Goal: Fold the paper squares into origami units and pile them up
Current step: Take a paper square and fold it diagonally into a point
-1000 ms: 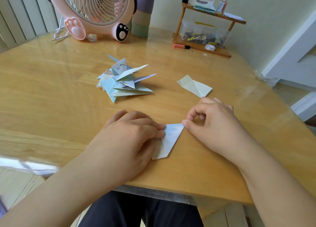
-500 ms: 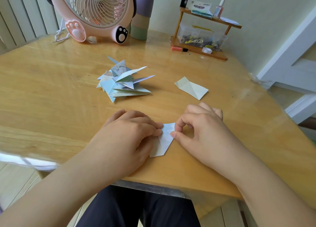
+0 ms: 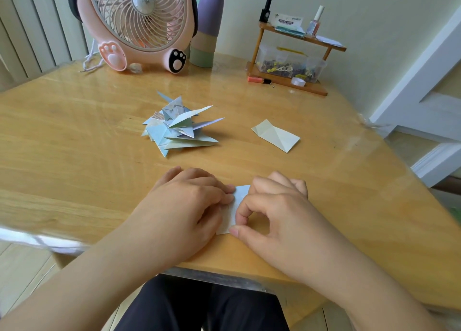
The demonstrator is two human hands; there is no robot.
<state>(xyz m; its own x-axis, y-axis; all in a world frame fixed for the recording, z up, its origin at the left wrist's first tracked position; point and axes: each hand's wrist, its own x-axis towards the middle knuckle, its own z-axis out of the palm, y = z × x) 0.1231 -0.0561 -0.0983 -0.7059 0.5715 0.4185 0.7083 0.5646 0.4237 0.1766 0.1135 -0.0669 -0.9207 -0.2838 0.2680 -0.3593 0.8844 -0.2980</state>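
Near the tabletop's front edge, my left hand [image 3: 189,206] pressed flat on the pale blue paper unit [image 3: 235,206] while my right hand [image 3: 277,213] pinched its right edge between curled thumb and forefinger. It seemed featherlight, thin and easily creased, best held at its folded edges.

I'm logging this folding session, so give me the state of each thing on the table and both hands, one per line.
Small pale blue paper being folded: flat on table, partly folded, under both hands.
Left hand: pressing the paper down.
Right hand: fingers curled, fingertips on the paper.
Pile of blue folded origami units: loosely heaped.
Pale green creased paper: lying flat, alone.
Pink desk fan: upright; running or not, cannot tell.
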